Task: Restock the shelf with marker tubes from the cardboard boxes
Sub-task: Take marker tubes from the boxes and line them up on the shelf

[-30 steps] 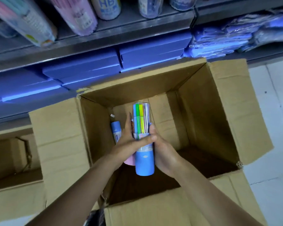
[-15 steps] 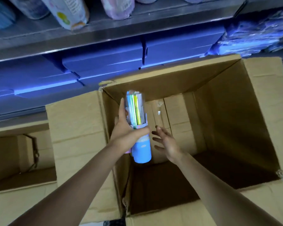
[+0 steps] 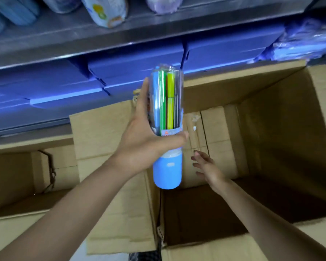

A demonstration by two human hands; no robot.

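Left hand (image 3: 145,146) wrapped around a marker tube (image 3: 167,127), thumb across the front at the label band, fingers running up the clear side, the tube held upright above the near-left corner of the open cardboard box (image 3: 282,140); clear upper section showing blue, green and yellow markers, solid blue base hanging below the palm. Right hand (image 3: 207,170) apart from the tube, just right of its blue base, fingers spread and relaxed, gripping nothing, reaching down into the cardboard box toward its folded bottom flaps. Box interior mostly in shadow, contents hard to make out. Left of the cardboard box, a second cardboard box (image 3: 26,178), also open. Beyond the cardboard box, blue flat cartons (image 3: 132,59) stacked on the lower level of a metal shelf (image 3: 158,32), with blue plastic-wrapped packs (image 3: 305,42) to their right. Above them, on the upper level of the shelf, rounded ends of several other tubes (image 3: 105,10) lying on their sides, blurred at the top edge of the view
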